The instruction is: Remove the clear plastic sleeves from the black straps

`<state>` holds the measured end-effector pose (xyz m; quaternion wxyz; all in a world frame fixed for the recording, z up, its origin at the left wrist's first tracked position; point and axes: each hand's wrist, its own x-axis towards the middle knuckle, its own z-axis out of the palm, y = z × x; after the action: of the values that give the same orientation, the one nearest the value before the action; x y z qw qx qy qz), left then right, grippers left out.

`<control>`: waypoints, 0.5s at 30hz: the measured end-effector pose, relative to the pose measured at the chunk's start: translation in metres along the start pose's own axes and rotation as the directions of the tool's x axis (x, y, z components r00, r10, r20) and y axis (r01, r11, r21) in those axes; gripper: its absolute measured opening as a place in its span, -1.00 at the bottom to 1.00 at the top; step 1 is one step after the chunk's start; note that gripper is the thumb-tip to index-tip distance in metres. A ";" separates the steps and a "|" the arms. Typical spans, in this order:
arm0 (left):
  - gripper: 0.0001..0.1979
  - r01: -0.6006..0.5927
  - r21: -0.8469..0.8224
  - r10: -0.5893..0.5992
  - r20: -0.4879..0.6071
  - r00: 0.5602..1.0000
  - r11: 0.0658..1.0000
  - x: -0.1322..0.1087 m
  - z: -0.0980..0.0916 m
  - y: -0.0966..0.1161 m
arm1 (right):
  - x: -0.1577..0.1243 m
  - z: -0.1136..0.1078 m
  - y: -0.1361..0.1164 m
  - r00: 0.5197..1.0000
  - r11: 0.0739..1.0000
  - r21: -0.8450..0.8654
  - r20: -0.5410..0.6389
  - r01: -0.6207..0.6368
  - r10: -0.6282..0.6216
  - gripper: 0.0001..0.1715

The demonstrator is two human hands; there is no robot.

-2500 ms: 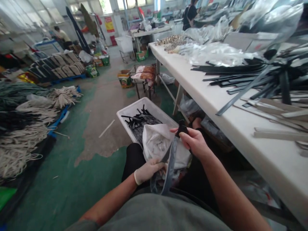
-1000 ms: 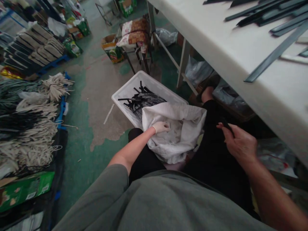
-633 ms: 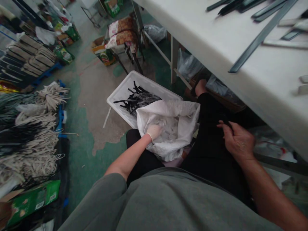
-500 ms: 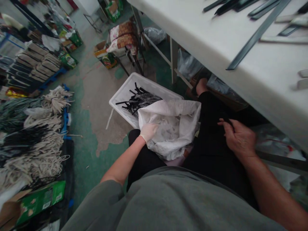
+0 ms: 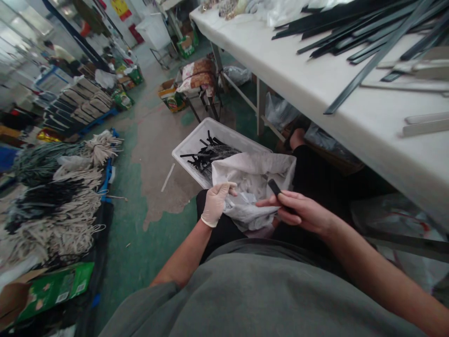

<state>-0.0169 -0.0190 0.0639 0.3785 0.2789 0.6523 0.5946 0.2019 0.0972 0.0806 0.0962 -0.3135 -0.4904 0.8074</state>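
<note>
A white sack (image 5: pixel 235 167) stands open between my knees, with small pale pieces inside. My left hand (image 5: pixel 218 202), in a pale glove, is over its left rim, fingers pinched; whatever they hold is too small to name. My right hand (image 5: pixel 303 210), bare, grips a short black strip (image 5: pixel 274 187) between thumb and fingers above the sack's right side. Behind the sack sits a white plastic bin (image 5: pixel 187 169) holding many black strips (image 5: pixel 213 149).
A white table (image 5: pixel 301 77) at the upper right carries long dark strips (image 5: pixel 365 37). A cloth-covered stool (image 5: pixel 198 75) stands ahead. Bundles of cords (image 5: pixel 63 215) lie at the left. A person (image 5: pixel 61 55) is far off at the upper left.
My right hand has moved left from beside my thigh to over the sack, bringing the black strip. My left hand has risen out of the sack's mouth. The view has shifted.
</note>
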 end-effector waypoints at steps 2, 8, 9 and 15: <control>-0.61 -0.065 0.000 0.065 -0.016 0.998 0.998 -0.004 0.004 0.003 | 0.006 0.023 0.013 0.980 0.969 0.202 0.167 -0.145 0.112 -0.53; -0.57 -0.143 -0.004 0.143 -0.035 0.989 0.990 -0.020 0.014 0.008 | 0.013 0.055 0.041 0.992 0.876 0.466 0.079 -0.123 0.097 -0.58; -0.57 -0.152 -0.013 0.152 -0.023 0.988 0.988 -0.022 0.015 0.008 | 0.013 0.057 0.041 0.997 0.886 0.459 0.015 -0.068 0.069 -0.58; -0.69 -0.306 0.107 0.285 0.178 0.942 0.946 -0.036 0.013 0.017 | 0.021 0.053 0.018 0.984 0.992 0.080 -0.159 0.093 -0.079 -0.44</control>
<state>0.0123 -0.0384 0.0863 0.3164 0.4453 0.6086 0.5756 0.1564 0.0588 0.0743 0.1826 -0.3498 -0.4588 0.7961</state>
